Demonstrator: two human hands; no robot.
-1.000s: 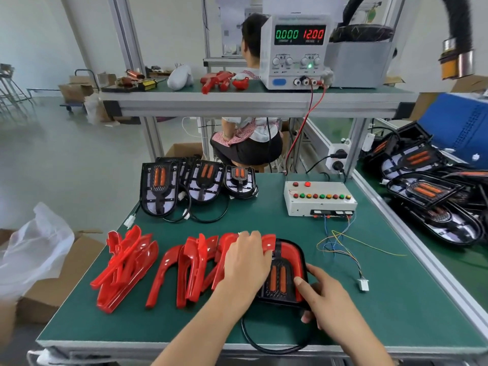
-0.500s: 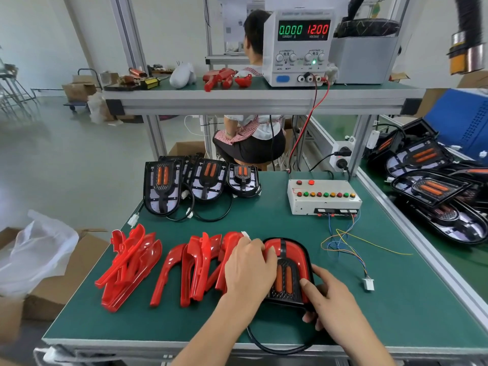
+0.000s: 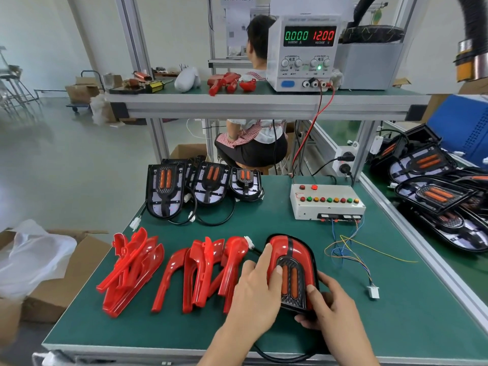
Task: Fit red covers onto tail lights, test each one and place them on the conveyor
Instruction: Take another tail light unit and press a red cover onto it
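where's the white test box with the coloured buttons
In the head view, the test box sits on the green bench's far right, beyond the tail light, below the power supply.

pale glossy floor (image 3: 66,159), white wall (image 3: 171,27), green-topped bench (image 3: 264,223) under an aluminium-framed shelf (image 3: 264,101).
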